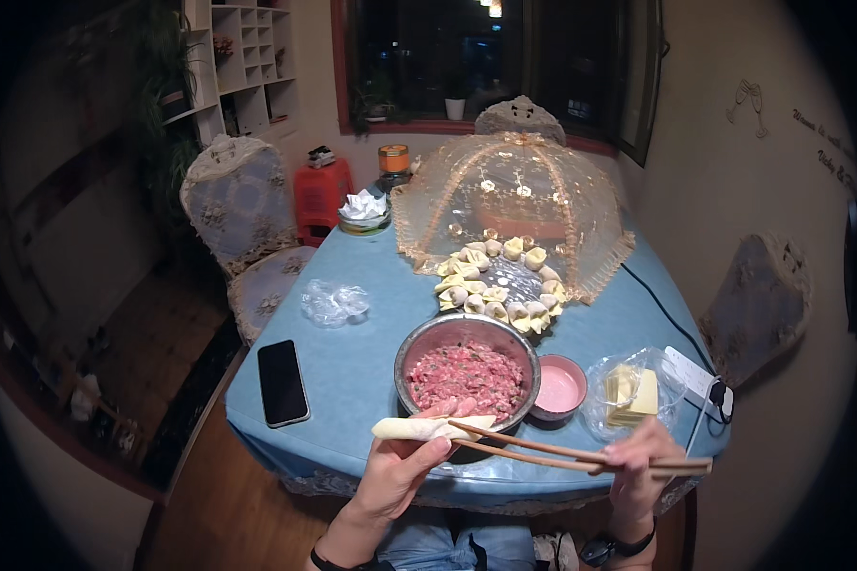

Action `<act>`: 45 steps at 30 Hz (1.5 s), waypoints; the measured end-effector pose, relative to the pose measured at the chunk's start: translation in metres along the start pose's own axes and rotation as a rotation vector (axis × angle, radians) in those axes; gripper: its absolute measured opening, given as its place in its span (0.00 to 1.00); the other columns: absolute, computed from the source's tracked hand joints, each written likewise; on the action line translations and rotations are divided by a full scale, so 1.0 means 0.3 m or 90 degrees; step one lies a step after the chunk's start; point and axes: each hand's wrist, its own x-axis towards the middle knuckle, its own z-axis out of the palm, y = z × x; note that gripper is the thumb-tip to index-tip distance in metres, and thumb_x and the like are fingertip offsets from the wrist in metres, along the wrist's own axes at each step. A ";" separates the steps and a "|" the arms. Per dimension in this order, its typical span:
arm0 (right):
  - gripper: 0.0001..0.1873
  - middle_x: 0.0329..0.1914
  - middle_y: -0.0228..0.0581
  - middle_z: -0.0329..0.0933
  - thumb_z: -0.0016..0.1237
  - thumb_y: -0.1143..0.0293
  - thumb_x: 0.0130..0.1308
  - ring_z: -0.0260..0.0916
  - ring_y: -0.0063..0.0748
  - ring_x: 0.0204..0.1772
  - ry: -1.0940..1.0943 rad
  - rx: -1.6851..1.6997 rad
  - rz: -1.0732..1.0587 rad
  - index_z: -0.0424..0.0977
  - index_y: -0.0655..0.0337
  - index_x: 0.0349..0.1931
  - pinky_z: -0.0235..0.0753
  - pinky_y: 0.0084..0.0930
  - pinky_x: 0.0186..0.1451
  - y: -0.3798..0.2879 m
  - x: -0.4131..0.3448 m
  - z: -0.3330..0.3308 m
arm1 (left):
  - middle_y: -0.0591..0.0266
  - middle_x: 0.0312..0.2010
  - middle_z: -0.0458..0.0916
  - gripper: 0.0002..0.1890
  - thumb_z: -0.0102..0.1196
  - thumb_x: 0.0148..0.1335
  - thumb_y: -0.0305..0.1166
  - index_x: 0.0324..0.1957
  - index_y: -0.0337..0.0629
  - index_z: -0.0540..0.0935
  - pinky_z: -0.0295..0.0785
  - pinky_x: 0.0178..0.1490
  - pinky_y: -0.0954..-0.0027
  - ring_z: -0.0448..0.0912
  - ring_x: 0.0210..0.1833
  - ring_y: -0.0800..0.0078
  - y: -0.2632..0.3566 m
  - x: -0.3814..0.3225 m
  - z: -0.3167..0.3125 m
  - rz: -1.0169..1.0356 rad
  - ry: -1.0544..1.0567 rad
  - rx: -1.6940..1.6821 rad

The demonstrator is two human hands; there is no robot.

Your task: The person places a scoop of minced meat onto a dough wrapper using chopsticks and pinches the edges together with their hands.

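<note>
My left hand point(393, 467) holds a pale dough wrapper point(403, 428), rolled into a tube, over the near rim of a metal bowl point(407, 357). Raw minced meat point(464, 375) with green bits lies in that bowl. In my right hand point(643, 457) is a pair of wooden chopsticks point(543, 457), whose tips touch the wrapper. Just right of the metal bowl sits a small pink bowl point(558, 389) with pale liquid. Square wrappers point(632, 396) are stacked in a clear plastic bag point(596, 375). Beyond the metal bowl, folded wontons point(475, 303) ring a plate point(514, 278).
A gold lace food cover point(521, 193) stands behind the plate, its edge over the far wontons. On the left lie a black-screened phone point(283, 383) and a crumpled plastic bag point(334, 303). A white power strip point(693, 375) with cables borders the right table edge. Chairs point(236, 200) surround the table.
</note>
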 end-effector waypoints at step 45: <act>0.24 0.29 0.40 0.66 0.56 0.49 0.62 0.74 0.31 0.26 0.156 0.226 0.121 0.73 0.65 0.27 0.80 0.25 0.24 0.119 -0.072 0.129 | 0.48 0.45 0.81 0.20 0.48 0.70 0.41 0.50 0.31 0.73 0.81 0.54 0.62 0.83 0.48 0.63 -0.012 0.121 0.085 -0.068 0.060 -0.313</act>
